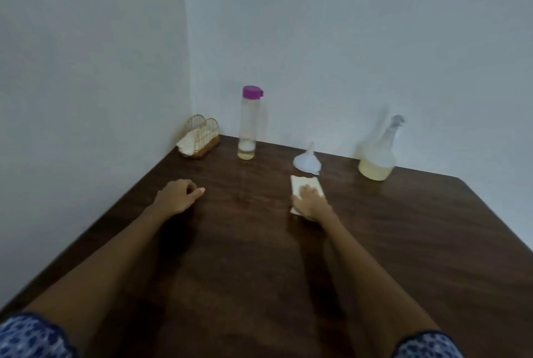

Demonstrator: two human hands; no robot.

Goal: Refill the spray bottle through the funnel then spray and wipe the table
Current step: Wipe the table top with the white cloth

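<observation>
A clear spray bottle (378, 155) with pale yellow liquid in its lower part stands at the far right of the dark wooden table (259, 271). Left of it a white funnel (307, 160) lies mouth down. A tall clear bottle (247, 127) with a purple cap holds a little yellowish liquid near the back edge. My right hand (311, 202) presses flat on a folded white cloth (303, 183) just in front of the funnel. My left hand (178, 194) rests on the table to the left, fingers loosely curled, holding nothing.
A gold wire napkin holder (201, 138) with white napkins sits in the back left corner against the wall. Pale walls close the table at the back and left. The table's right corner (461, 181) is rounded.
</observation>
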